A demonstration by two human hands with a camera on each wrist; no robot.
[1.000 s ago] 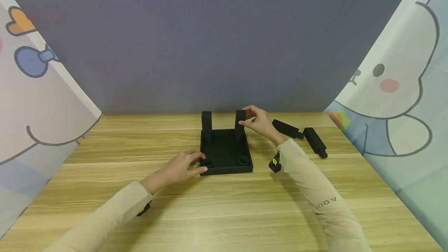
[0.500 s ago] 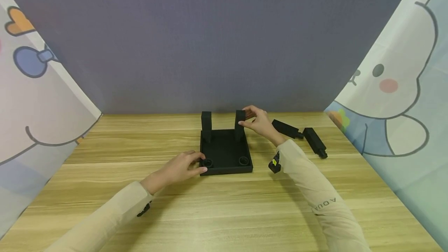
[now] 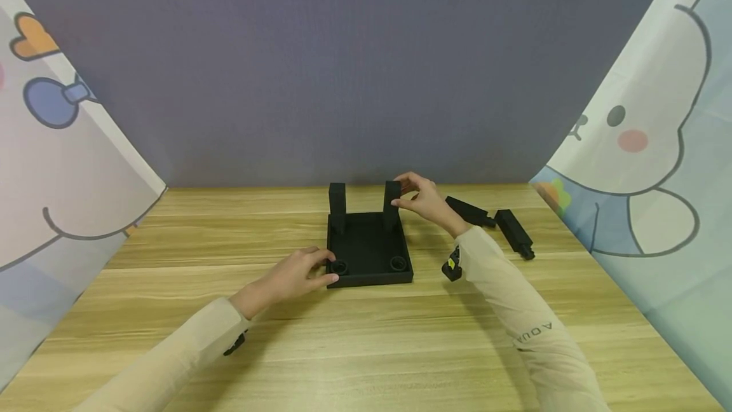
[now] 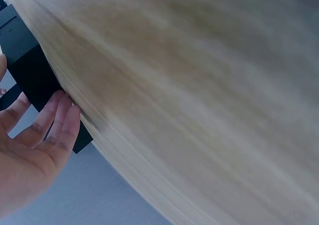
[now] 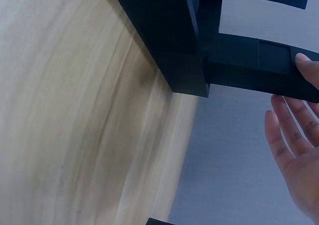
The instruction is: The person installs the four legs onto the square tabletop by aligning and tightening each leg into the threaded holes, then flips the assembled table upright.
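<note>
A shallow black square tray [image 3: 366, 248] lies on the wooden table, with round sockets in its two near corners. Black square posts stand upright in its far corners, a left post [image 3: 337, 199] and a right post [image 3: 391, 208]. My left hand [image 3: 290, 274] grips the tray's near left corner, thumb at the front wall. In the left wrist view its fingers [image 4: 55, 117] press along the tray's side wall. With thumb and fingers, my right hand [image 3: 424, 201] pinches the right post near its top; the right wrist view shows the thumb [image 5: 308, 68] on one face of it.
Two loose black posts with narrow round ends, a farther post [image 3: 467, 210] and a nearer post [image 3: 515, 231], lie on the table [image 3: 366, 348] to the right of the tray. A grey panel [image 3: 354, 68] rises behind the table, with cartoon-printed cloth on both sides.
Almost nothing differs: both hands keep their holds, and the tray and posts stay in place. The right wrist and forearm have shifted very slightly.
</note>
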